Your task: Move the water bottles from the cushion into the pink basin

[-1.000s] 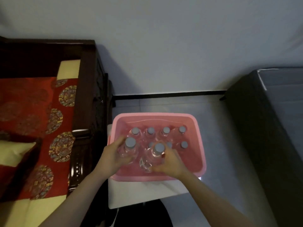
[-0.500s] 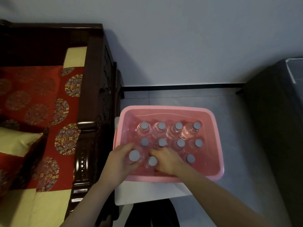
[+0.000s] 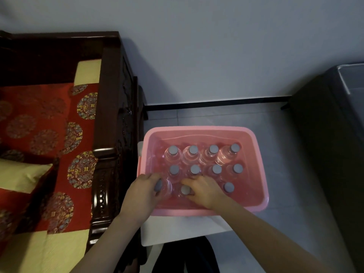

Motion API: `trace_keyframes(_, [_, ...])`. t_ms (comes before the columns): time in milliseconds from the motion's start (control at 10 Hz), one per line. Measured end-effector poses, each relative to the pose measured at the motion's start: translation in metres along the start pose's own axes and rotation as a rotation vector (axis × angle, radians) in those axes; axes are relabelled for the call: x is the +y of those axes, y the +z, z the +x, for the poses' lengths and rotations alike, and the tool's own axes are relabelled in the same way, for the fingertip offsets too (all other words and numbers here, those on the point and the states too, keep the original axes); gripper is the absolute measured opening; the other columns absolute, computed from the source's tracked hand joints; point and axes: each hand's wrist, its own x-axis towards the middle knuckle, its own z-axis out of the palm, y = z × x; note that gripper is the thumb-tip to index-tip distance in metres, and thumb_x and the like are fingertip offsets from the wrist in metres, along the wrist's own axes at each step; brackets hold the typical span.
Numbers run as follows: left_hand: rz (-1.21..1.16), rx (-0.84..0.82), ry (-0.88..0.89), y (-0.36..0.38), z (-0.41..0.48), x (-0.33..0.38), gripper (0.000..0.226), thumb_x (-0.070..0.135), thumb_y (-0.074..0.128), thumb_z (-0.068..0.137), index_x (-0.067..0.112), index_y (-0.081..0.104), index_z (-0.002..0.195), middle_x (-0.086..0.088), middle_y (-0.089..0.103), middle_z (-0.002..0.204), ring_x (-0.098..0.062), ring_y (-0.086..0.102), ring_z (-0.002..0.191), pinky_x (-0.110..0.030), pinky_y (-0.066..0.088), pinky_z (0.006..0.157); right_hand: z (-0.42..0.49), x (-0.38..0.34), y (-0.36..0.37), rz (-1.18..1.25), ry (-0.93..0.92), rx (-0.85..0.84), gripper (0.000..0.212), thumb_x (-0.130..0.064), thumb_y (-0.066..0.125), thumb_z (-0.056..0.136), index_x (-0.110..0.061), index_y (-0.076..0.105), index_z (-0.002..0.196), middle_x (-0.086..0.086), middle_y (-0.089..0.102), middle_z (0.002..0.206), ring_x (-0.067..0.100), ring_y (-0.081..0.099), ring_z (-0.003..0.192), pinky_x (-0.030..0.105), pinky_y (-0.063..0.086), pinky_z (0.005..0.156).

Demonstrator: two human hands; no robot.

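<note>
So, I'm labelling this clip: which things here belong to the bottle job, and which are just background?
Job:
clear plastic water bottles with grey caps
pink plastic basin
left hand
right hand
red patterned cushion

Background:
dark carved wooden sofa frame
yellow pillow
white stool

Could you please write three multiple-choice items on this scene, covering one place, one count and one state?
1. Where does the pink basin stand?
A. on the red cushion
B. on a white stand beside the wooden sofa
C. on the grey box

2. How many grey bottle caps show in the basin?
A. six
B. eleven
C. fifteen

3. How is the bottle under the left hand?
A. upright
B. tilted, cap leftward
C. uncapped

Key: 1 B, the white stand shows under the basin's near rim; 2 B, four, four, then three in front; 3 B, its cap shows edge-on.
</note>
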Motion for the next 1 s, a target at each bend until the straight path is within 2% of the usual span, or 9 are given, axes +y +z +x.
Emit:
trace_keyframes(100, [0.093,-0.125,-0.041,0.005,0.007,0.002,0.022,0.023,0.064,0.079,0.016,0.047,0.092,-0.004,0.063,0.081,-0.028,0.062,0.076,-0.034,0.043,0.061,-0.015,0.004,-0.005,0.089,0.015,0.079,0.033,-0.033,0.058,0.087,-0.028,0.06,0.12,0.001,0.066,0.113,0.028,0.062,0.1,0.035,0.048,0.073])
trace_keyframes(200, [0.195,-0.258,-0.038,0.014,0.014,0.004,0.02,0.019,0.057,0.082,0.019,0.037,0.086,-0.011,0.064,0.09,-0.035,0.062,0.086,-0.039,0.043,0.066,-0.021,0.007,-0.01,0.136,0.037,0.12,0.028,-0.029,0.056,0.086,-0.026,0.063,0.113,0.002,0.068,0.108,0.027,0.062,0.097,0.036,0.048,0.071])
trace_keyframes(300, [0.241,-0.297,-0.047,0.021,0.023,0.004,0.018,0.009,0.052,0.081,0.019,0.037,0.083,-0.012,0.064,0.091,-0.037,0.061,0.088,-0.04,0.042,0.068,-0.024,0.009,-0.012,0.128,0.042,0.194,0.025,-0.021,0.055,0.081,-0.02,0.069,0.101,0.003,0.069,0.09,0.026,0.062,0.086,0.037,0.048,0.064])
trace_keyframes(400, [0.335,-0.347,-0.052,0.024,0.03,0.004,0.017,0.002,0.05,0.08,0.015,0.048,0.09,-0.013,0.066,0.095,-0.037,0.063,0.092,-0.04,0.043,0.069,-0.031,0.013,-0.015,0.134,0.085,0.246,0.027,-0.015,0.06,0.073,-0.021,0.072,0.097,0.001,0.068,0.074,0.024,0.06,0.076,0.03,0.044,0.06])
trace_keyframes(600, [0.395,-0.426,-0.053,0.032,0.04,0.005,0.022,0.009,0.055,0.082,0.013,0.056,0.104,-0.014,0.068,0.103,-0.037,0.063,0.099,-0.041,0.046,0.079,-0.049,0.02,-0.014,0.145,0.127,0.411,0.047,-0.01,0.076,0.054,-0.034,0.063,0.092,-0.011,0.062,0.057,0.016,0.061,0.066,0.027,0.038,0.069])
trace_keyframes(700, [0.392,-0.431,-0.038,0.033,0.041,0.004,0.026,0.01,0.056,0.081,0.014,0.055,0.106,-0.015,0.068,0.103,-0.037,0.063,0.101,-0.041,0.046,0.081,-0.046,0.021,-0.015,0.201,0.127,0.372,0.037,-0.007,0.064,0.058,-0.028,0.056,0.087,-0.007,0.057,0.054,0.018,0.05,0.058,0.022,0.03,0.06])
trace_keyframes(800, [0.406,-0.45,-0.051,0.034,0.04,0.004,0.034,0.005,0.054,0.079,0.014,0.053,0.112,-0.015,0.068,0.105,-0.037,0.063,0.102,-0.041,0.046,0.081,-0.042,0.02,-0.014,0.219,0.158,0.284,0.019,-0.013,0.049,0.063,-0.022,0.062,0.073,-0.003,0.059,0.06,0.018,0.044,0.062,0.025,0.03,0.053])
trace_keyframes(900, [0.41,-0.506,-0.069,0.025,0.04,0.01,0.031,0.01,0.058,0.081,0.015,0.055,0.112,-0.014,0.067,0.108,-0.036,0.063,0.104,-0.041,0.047,0.083,-0.045,0.021,-0.023,0.231,0.198,0.189,0.016,-0.017,0.053,0.069,-0.022,0.066,0.077,-0.002,0.063,0.066,0.018,0.053,0.064,0.027,0.04,0.05])
trace_keyframes(1000, [0.303,-0.448,-0.079,-0.01,0.049,0.019,0.03,0.025,0.067,0.079,0.015,0.059,0.107,-0.009,0.066,0.11,-0.031,0.062,0.106,-0.039,0.049,0.085,-0.046,0.022,-0.062,0.219,0.244,0.277,0.015,-0.03,0.054,0.076,-0.017,0.062,0.077,-0.001,0.063,0.07,0.02,0.058,0.067,0.032,0.044,0.052])
